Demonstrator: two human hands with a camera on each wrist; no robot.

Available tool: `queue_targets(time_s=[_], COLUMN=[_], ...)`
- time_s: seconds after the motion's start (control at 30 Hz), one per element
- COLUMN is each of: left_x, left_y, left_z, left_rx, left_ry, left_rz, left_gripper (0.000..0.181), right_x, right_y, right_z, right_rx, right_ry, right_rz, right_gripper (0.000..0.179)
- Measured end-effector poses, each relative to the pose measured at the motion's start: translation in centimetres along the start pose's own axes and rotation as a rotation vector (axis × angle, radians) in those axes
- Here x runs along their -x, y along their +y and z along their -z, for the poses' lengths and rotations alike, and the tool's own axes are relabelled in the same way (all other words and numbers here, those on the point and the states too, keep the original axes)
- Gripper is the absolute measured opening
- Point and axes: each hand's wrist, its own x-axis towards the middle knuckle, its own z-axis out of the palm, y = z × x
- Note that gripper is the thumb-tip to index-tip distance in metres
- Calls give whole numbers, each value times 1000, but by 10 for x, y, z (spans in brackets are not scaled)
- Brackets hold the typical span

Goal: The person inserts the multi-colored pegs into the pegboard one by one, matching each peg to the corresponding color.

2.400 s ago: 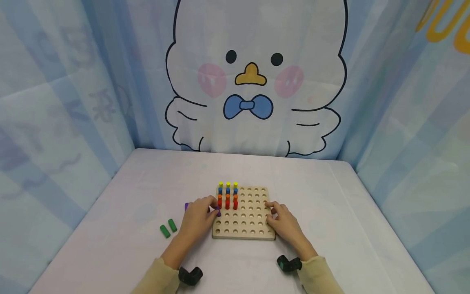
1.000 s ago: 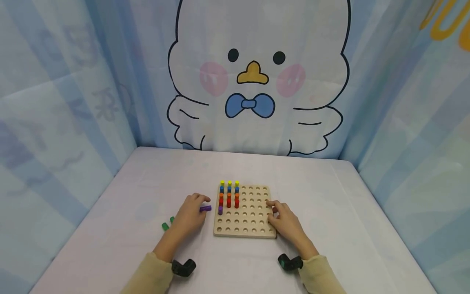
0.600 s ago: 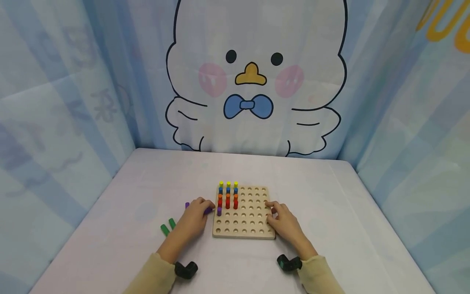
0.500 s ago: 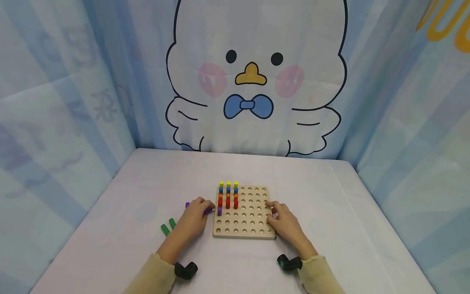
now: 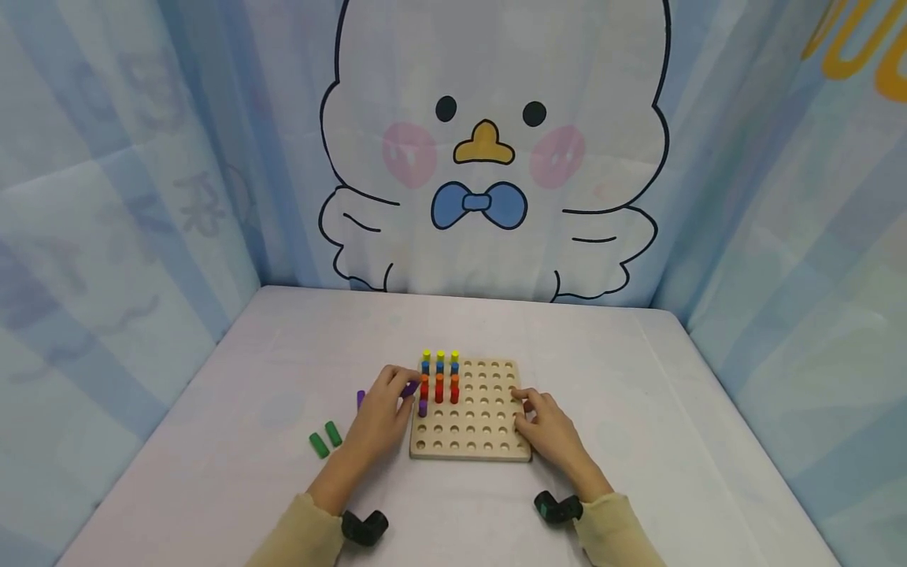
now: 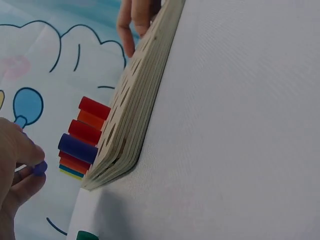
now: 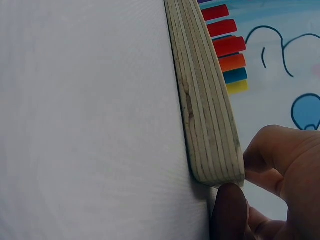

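Observation:
The wooden pegboard lies on the table. Yellow, blue, orange and red pegs stand in rows over its three leftmost columns. One purple peg is upright in the left column, just nearer than the red row. Beside the board's left edge, my left hand pinches another purple peg between thumb and fingers; its end pokes out in the left wrist view. At the board's right edge my right hand holds on, thumb by the corner and fingers over the top side.
Left of the left hand lie two green pegs and a purple peg partly hidden by the hand. Patterned curtains enclose the white table at the back and both sides.
A purple peg that my left hand held at the left column now stands in the board. The left hand went left, took another purple peg and came back rightward. The right hand stays put.

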Motion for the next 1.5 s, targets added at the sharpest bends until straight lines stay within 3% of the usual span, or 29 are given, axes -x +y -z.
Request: queue_targets(time_s=[0.13, 0.3, 0.47, 0.7, 0.9, 1.07, 1.27, 1.5], left_x=[-3, -3, -2, -1, 1, 2, 2, 3], left_y=[5, 10, 12, 11, 9, 10, 11, 13], left_z=[-2, -6, -11, -16, -22, -22, -21, -24], left_rx=[77, 148, 89, -53, -176, -232, -232, -128], left_ry=[43, 31, 8, 30, 33, 42, 27, 1], left_rz=[-48, -77, -64, -72, -40, -70, -89, -10], left_gripper=[32, 30, 25, 21, 23, 20, 18, 18], right_x=[0, 0, 0, 1, 2, 2, 1, 1], right_y=[0, -1, -1, 0, 0, 0, -2, -2], right_z=[1, 2, 0, -1, -2, -2, 0, 1], right_rx=[-2, -3, -1, 4, 6, 6, 4, 6], right_ry=[-1, 1, 0, 4, 2, 4, 4, 1], right_rz=[-2, 3, -1, -2, -1, 0, 3, -3], right_gripper=[42, 42, 41, 41, 41, 41, 41, 40])
